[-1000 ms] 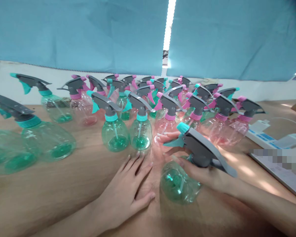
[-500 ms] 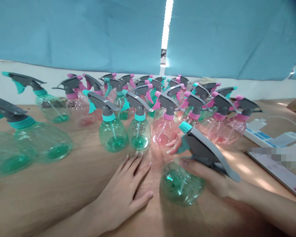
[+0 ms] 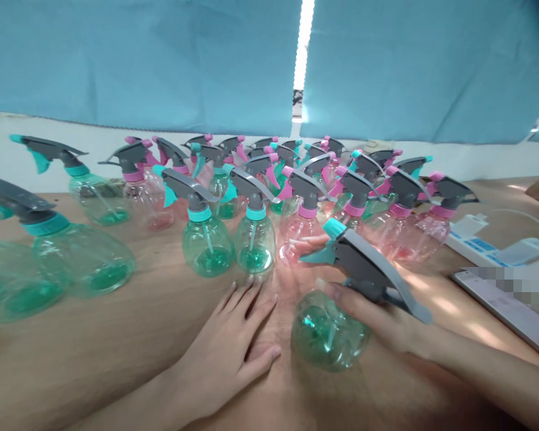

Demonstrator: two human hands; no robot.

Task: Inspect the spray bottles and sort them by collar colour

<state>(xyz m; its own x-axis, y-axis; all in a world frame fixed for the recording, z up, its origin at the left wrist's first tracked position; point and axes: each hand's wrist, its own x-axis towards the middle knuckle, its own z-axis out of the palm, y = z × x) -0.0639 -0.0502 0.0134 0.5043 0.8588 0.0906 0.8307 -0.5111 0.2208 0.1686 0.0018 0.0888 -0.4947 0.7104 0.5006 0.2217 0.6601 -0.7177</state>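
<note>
My right hand (image 3: 372,317) is wrapped round the neck of a green spray bottle (image 3: 327,329) with a grey trigger head (image 3: 368,269) and teal nozzle, tilted toward me on the wooden table (image 3: 117,335). My left hand (image 3: 233,347) lies flat on the table, fingers spread, just left of that bottle and holding nothing. Right behind my hands stand two green bottles (image 3: 209,239) and a pink bottle (image 3: 303,230).
Several more green and pink spray bottles (image 3: 296,161) crowd the back of the table up to a white wall and blue curtain. Large green bottles (image 3: 72,251) stand at the far left. A white power strip (image 3: 480,245) and papers (image 3: 516,311) lie at the right.
My right hand has turned the bottle's trigger head slightly, so the nozzle swings left and back. My left hand has stayed flat on the table.
</note>
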